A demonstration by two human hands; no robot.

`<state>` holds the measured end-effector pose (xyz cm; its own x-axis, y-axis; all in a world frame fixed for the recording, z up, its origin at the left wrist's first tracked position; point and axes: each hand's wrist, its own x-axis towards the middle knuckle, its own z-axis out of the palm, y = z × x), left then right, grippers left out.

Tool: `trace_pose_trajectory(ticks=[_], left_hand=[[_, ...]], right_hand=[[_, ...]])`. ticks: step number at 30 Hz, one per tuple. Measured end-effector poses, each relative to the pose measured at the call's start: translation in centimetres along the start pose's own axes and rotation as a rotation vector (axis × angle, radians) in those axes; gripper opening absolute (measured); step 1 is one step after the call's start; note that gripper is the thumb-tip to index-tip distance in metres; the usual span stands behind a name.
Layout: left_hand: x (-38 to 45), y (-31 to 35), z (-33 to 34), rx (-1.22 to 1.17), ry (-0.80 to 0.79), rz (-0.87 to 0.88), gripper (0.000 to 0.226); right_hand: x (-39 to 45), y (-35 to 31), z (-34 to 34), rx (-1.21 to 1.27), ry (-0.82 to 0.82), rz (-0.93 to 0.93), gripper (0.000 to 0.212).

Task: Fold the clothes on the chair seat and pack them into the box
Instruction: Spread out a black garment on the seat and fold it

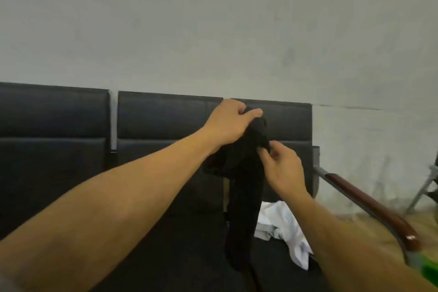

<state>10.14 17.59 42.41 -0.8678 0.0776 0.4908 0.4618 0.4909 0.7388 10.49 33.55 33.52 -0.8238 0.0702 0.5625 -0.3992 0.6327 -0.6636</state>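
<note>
black garment up in the air, getting sorted out before the fold

the row of black chairs [166, 121] runs across the middle of the frame against a pale wall [237, 42], so the seat is the work surface here. the black garment [244, 187] hangs at centre right, held high, probably so it drops straight and the edges can be found. the left hand [227, 123] grips its bunched top with fingers curled round the cloth, thumb on top. just below, the right hand [282, 166] pinches a fold of it between thumb and fingertips, the other fingers loosely curled. a white garment [284, 225] lies crumpled on the seat at lower right, not folded yet. a wooden armrest [369, 208] slants down the right edge. no box in view, so can't tell where it is.
</note>
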Motion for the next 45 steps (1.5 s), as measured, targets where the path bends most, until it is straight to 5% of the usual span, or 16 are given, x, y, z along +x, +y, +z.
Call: trace_pose_trajectory(ticks=[5, 9, 13, 17, 24, 31, 35, 38, 41, 45], left_hand=[[-5.8, -0.2, -10.1, 0.051, 0.169, -0.148, 0.049], [-10.3, -0.5, -13.7, 0.211, 0.125, -0.25, 0.046], [-13.3, -1.2, -15.6, 0.241, 0.107, -0.259, 0.041], [-15.4, -2.4, -17.3, 0.247, 0.035, -0.235, 0.028], [-15.5, -5.3, -18.4, 0.153, 0.168, -0.316, 0.031], [-14.5, -8.2, -19.9, 0.1, 0.383, -0.443, 0.017], [-14.0, -6.8, -17.2, 0.162, 0.21, -0.27, 0.009], [-13.4, -4.8, -14.5, 0.023, -0.047, -0.203, 0.036], [-12.8, -4.3, -13.8, 0.053, -0.063, -0.149, 0.042], [-12.6, -4.6, -14.5, 0.145, -0.079, -0.129, 0.022]], right_hand=[[-3.8, -8.9, 3.0, 0.109, -0.23, -0.057, 0.015], [-7.6, -16.3, 6.0, 0.347, -0.499, -0.113, 0.029], [-8.8, -18.7, 7.9, 0.308, -0.473, -0.144, 0.008], [-9.1, -18.1, 8.7, 0.219, -0.551, -0.139, 0.021], [-7.7, -16.1, 9.5, -0.054, -0.482, -0.265, 0.029], [-5.7, -13.3, 8.2, 0.299, -0.235, -0.025, 0.026], [-4.8, -13.6, 8.5, 0.203, -0.269, -0.152, 0.03], [-4.4, -14.8, 9.0, 0.071, -0.267, -0.244, 0.016], [-4.0, -15.6, 8.5, 0.014, -0.248, -0.302, 0.021], [-3.5, -15.3, 7.1, -0.117, -0.285, -0.394, 0.03]])
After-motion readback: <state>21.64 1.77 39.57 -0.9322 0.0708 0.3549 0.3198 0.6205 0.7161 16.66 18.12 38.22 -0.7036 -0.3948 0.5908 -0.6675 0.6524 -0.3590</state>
